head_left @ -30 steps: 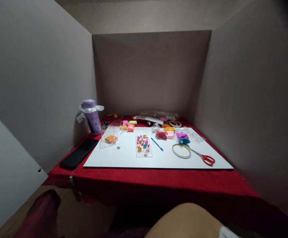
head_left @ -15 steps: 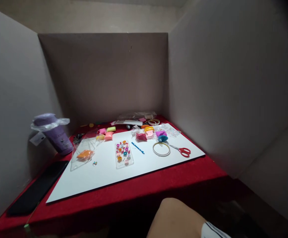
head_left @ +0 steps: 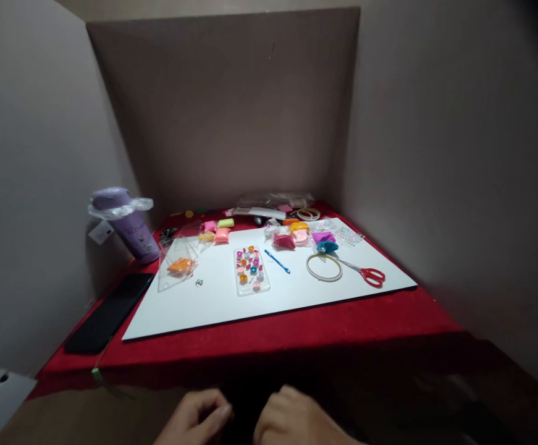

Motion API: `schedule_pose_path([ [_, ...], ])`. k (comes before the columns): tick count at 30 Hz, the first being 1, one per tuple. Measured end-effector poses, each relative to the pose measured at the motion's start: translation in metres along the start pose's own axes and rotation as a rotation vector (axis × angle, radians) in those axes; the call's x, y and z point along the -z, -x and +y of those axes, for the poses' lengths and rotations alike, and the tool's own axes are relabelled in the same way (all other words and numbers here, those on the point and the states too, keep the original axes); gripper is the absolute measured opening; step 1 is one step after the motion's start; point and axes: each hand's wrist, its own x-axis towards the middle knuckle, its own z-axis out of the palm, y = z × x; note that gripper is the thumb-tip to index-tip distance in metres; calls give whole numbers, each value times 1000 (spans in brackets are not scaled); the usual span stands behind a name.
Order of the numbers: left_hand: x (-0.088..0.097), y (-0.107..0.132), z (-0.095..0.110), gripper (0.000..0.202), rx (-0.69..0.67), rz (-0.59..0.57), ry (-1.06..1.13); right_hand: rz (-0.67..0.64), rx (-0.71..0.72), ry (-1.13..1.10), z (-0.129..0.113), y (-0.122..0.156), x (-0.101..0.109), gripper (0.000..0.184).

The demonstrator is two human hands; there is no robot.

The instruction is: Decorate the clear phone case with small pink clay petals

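Note:
My left hand [head_left: 198, 418] is low at the bottom edge, below the table's front edge. Its fingers are curled in loosely with the thumb alongside, and nothing shows in them. My right hand [head_left: 291, 419] is beside it, closed like a fist, its fingertips turned away and slightly blurred. The two hands are apart and touch nothing on the table. Beyond them, a clear phone case [head_left: 252, 272] dotted with colourful charms lies on a white board [head_left: 213, 309]. A blue modelling tool [head_left: 277, 261] lies just right of the case.
Red-handled scissors [head_left: 371, 277] and a tape roll [head_left: 324, 278] lie on the right. Clay packets [head_left: 283, 241] cluster behind; an orange packet [head_left: 182, 266] rests at left on clear plastic. A black phone [head_left: 111, 312] and purple tumbler [head_left: 134, 232] stand left, on red cloth [head_left: 296, 327].
Both hands have come into view at the bottom. The bare limb seen at the lower right has gone. The view has tilted down and shifted left; the table items look unmoved.

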Motion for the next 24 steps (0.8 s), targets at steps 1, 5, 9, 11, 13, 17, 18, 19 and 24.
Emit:
schedule_pose_path([
  [1,-4,-1,13,56,-18,-37,66,33,-53,31,0,9,3,9],
  [5,-30,-1,75,65,-87,-276,245,277,-449,123,-12,38,32,13],
  [9,-54,-12,116,46,-163,-556,373,405,-485,190,-29,46,62,8],
  [11,-60,-20,126,40,-107,-503,200,446,-492,283,-32,49,72,7],
  [13,-64,-27,134,39,-102,-386,63,484,-516,394,-30,54,80,7],
  [17,-73,-28,147,39,-110,-494,327,575,-633,546,-21,69,86,12],
  [18,-78,-26,148,39,-108,-583,400,591,-660,542,-20,72,86,12],
  [19,-82,-25,149,38,-90,-639,435,600,-680,517,-19,74,85,10],
  [24,-79,-34,158,24,86,-438,376,730,-737,319,-23,90,77,18],
])
